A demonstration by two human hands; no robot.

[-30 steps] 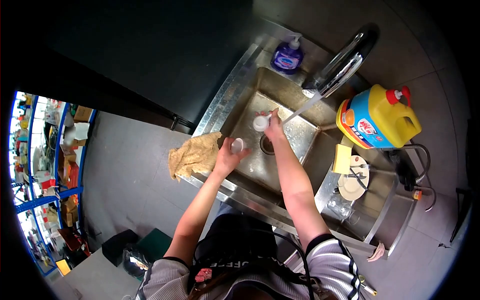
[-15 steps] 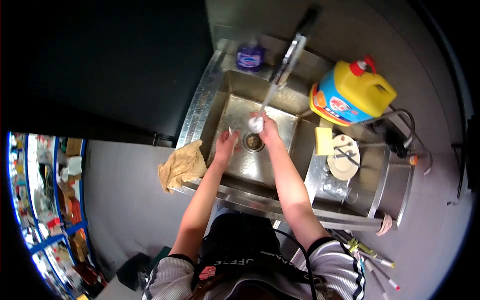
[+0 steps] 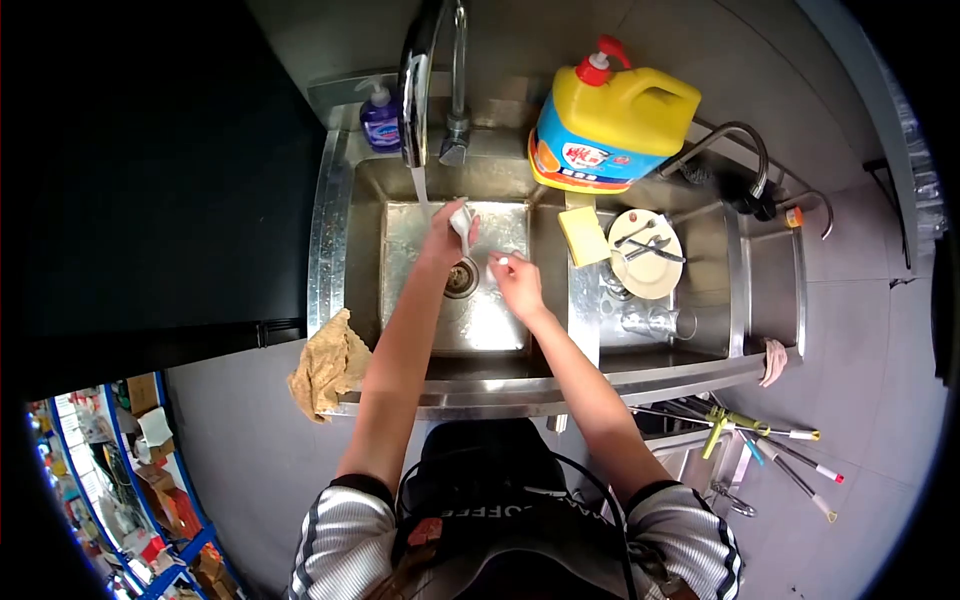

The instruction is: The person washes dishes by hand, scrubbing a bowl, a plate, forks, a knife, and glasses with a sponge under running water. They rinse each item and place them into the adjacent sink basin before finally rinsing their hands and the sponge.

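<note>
Water runs from the faucet into the steel sink. Beside the stream, my left hand is closed on a small white cup, tilted above the drain. My right hand is to the right of the drain, its fingers closed round a small white object that is mostly hidden by them. The two hands are apart.
A purple soap bottle and a yellow detergent jug stand behind the sink. A yellow sponge, a plate with cutlery and glasses are at the right. A tan cloth drapes over the front left corner.
The view has turned and shifted right. My left hand has moved up beside the water stream with its cup, and my right hand has drawn back from the stream to the right of the drain.
</note>
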